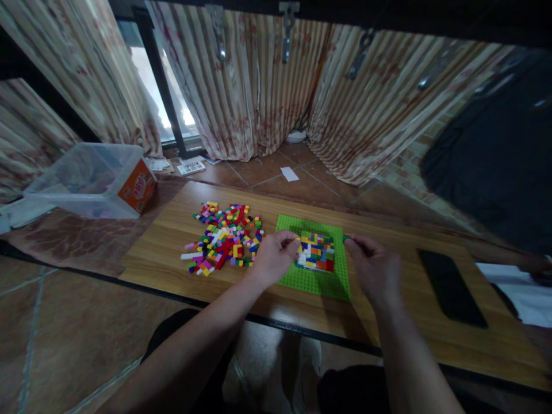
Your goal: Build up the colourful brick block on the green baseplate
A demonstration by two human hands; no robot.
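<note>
A bright green baseplate (pixel 313 286) lies on the wooden board, with a block of multicoloured toy bricks (pixel 317 251) built up on it. My left hand (pixel 276 256) is at the left side of that build, its thumb and fingertips pinched on a small yellow brick (pixel 297 238). Just past the plate's right edge, my right hand (pixel 373 267) pinches a small dark green brick (pixel 346 237) between thumb and fingers. Left of the plate spreads a loose pile of mixed bricks (pixel 224 244) in many colours, partly behind my left hand.
The wooden board (pixel 168 247) carries a black phone-like slab (pixel 451 287) on the right. A clear plastic bin (pixel 86 184) with an orange label stands at the far left. White paper (pixel 517 290) and part of another person's hand (pixel 539 263) show at the right edge. Striped curtains (pixel 259 86) hang behind.
</note>
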